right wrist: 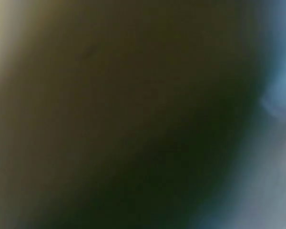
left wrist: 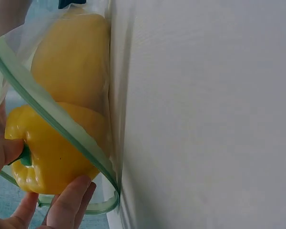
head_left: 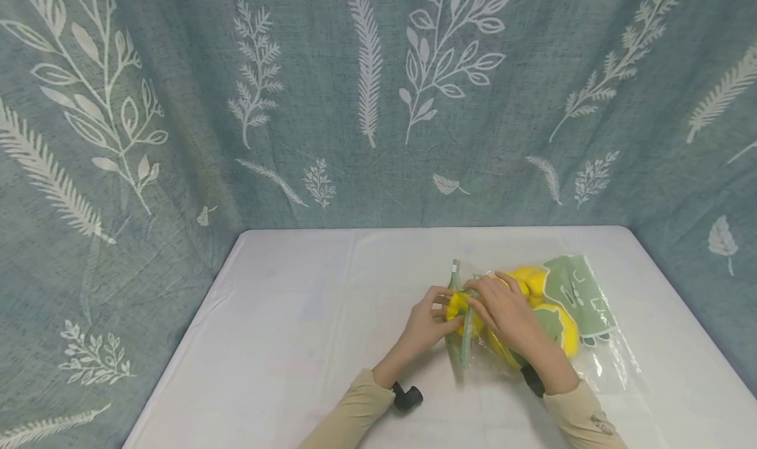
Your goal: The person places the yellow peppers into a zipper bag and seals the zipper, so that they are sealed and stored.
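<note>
My left hand (head_left: 426, 321) grips a yellow bell pepper (left wrist: 62, 152) at the mouth of a clear zip bag. In the left wrist view the thumb lies by its green stem (left wrist: 25, 155), with fingers under its lower side. The pepper is partly inside the bag, its stem end towards my left hand. My right hand (head_left: 507, 314) holds the zip bag (head_left: 603, 363) near the green zip strip (head_left: 467, 337), fingers over the top. More yellow peppers (left wrist: 71, 57) lie deeper in the bag, behind its green print. The right wrist view is dark and blurred.
The bag lies on a white-covered table (head_left: 284, 317), right of the middle. A teal curtain (head_left: 378, 173) with white leaf prints stands behind the table and along both sides. Black wrist-worn devices (head_left: 408, 398) show below the hands.
</note>
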Demonstrator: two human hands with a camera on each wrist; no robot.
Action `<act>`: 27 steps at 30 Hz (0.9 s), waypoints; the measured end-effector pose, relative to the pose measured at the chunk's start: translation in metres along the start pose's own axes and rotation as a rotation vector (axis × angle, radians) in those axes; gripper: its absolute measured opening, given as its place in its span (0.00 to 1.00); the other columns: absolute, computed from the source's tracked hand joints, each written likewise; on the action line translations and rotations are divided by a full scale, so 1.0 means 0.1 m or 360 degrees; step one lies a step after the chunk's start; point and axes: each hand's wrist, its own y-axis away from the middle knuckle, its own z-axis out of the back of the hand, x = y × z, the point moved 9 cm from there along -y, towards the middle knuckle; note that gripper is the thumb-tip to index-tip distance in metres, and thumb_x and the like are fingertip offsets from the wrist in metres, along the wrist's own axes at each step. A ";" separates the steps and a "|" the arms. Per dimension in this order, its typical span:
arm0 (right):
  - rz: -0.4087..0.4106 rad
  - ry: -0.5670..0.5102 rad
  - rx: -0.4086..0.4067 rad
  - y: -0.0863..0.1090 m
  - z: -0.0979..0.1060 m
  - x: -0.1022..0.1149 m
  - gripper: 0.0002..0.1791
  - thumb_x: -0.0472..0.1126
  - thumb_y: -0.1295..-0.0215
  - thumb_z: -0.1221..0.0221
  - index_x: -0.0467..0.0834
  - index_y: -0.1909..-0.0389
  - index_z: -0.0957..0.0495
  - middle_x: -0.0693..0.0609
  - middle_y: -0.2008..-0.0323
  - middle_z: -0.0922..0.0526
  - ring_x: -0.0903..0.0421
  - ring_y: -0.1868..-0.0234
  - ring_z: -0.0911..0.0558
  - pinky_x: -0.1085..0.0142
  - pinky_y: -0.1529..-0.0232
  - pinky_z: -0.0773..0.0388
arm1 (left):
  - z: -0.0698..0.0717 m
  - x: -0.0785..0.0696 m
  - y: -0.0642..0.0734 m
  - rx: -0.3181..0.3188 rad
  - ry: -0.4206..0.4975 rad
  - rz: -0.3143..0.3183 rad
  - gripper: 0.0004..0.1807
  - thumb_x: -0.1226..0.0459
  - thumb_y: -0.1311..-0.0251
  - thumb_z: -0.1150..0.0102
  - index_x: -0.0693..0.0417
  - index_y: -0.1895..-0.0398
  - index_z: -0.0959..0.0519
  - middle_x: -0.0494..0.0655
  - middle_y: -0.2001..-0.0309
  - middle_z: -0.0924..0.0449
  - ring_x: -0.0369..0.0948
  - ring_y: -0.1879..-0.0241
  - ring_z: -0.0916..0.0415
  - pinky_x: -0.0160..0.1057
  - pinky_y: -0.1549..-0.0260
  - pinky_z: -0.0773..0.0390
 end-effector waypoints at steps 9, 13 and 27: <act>0.0028 0.0006 -0.0034 0.00 0.01 0.02 0.13 0.47 0.31 0.51 0.46 0.52 0.29 0.53 0.60 0.21 0.54 0.56 0.23 0.51 0.38 0.42 | 0.03 -0.05 -0.01 -0.0063 -0.0053 -0.0057 0.23 0.58 0.46 0.37 0.49 0.47 0.31 0.55 0.50 0.21 0.50 0.51 0.23 0.37 0.60 0.19; 0.0031 0.0013 -0.0035 0.00 0.00 0.01 0.13 0.48 0.30 0.52 0.46 0.52 0.29 0.53 0.61 0.21 0.55 0.56 0.23 0.51 0.37 0.42 | 0.02 -0.05 0.00 -0.0050 -0.0032 -0.0042 0.23 0.58 0.45 0.37 0.49 0.47 0.31 0.55 0.50 0.21 0.50 0.51 0.23 0.38 0.59 0.19; 0.0010 -0.0004 -0.0035 0.00 0.01 0.01 0.12 0.47 0.31 0.51 0.45 0.53 0.28 0.53 0.61 0.21 0.54 0.56 0.23 0.50 0.38 0.39 | 0.08 -0.42 0.19 0.0064 0.0094 -0.0034 0.22 0.66 0.44 0.40 0.60 0.45 0.30 0.62 0.49 0.24 0.56 0.50 0.24 0.39 0.54 0.21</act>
